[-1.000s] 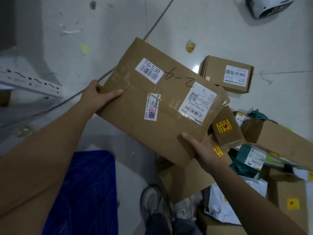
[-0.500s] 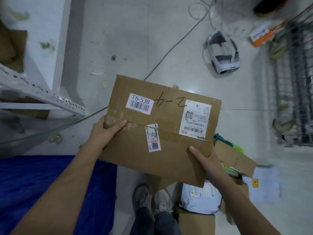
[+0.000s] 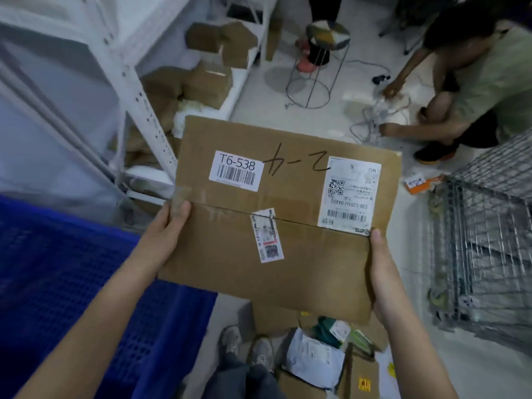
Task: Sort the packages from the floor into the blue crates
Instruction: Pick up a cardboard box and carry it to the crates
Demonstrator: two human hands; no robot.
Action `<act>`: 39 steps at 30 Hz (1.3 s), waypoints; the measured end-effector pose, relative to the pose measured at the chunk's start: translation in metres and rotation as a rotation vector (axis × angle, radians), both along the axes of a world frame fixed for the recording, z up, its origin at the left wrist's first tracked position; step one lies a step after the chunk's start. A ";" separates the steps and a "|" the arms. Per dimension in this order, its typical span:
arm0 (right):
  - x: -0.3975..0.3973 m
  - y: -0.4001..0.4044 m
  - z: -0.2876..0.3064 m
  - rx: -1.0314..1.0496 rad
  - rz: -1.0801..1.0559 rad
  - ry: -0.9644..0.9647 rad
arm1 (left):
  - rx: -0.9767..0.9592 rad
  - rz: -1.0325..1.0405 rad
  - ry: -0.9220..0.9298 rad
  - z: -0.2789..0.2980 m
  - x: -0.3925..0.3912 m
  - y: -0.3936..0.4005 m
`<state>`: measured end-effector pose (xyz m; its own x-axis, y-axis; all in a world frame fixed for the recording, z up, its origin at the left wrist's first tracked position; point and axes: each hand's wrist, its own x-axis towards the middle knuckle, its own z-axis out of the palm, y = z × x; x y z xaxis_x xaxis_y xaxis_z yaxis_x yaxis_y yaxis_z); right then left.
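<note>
I hold a large flat cardboard box (image 3: 290, 266) level in front of me; it carries a "T6-538" barcode label, a shipping label and handwritten marks. My left hand (image 3: 169, 226) grips its left edge, thumb on top. My right hand (image 3: 383, 269) grips its right edge, thumb on top. A blue crate (image 3: 66, 283) stands at my lower left, its near corner under the box's left edge. More packages (image 3: 313, 358) lie on the floor by my feet: a white mailer, a green parcel and brown boxes.
White metal shelving (image 3: 126, 82) with cardboard boxes stands at the left and behind the crate. A wire mesh cage (image 3: 483, 237) is on the right. Another person (image 3: 472, 82) crouches at the upper right over cables. A wire-frame stool (image 3: 316, 61) stands beyond the box.
The box has been lifted and turned level, away from the floor pile. My view has swung upward, bringing the shelving, the stool and the crouching person into sight. Both hands keep their grip.
</note>
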<state>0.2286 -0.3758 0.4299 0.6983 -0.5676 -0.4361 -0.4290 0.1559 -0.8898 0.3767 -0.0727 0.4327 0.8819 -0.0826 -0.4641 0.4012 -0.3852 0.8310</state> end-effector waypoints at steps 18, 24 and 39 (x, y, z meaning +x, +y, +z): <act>-0.059 0.281 0.117 0.020 0.724 -0.061 | -0.147 0.734 -0.083 0.118 -0.292 0.296; -0.098 0.412 0.101 0.080 1.028 0.006 | -0.128 0.988 -0.101 0.113 -0.419 0.394; -0.118 0.592 -0.007 -0.036 1.608 0.289 | -0.319 1.342 0.136 -0.017 -0.562 0.467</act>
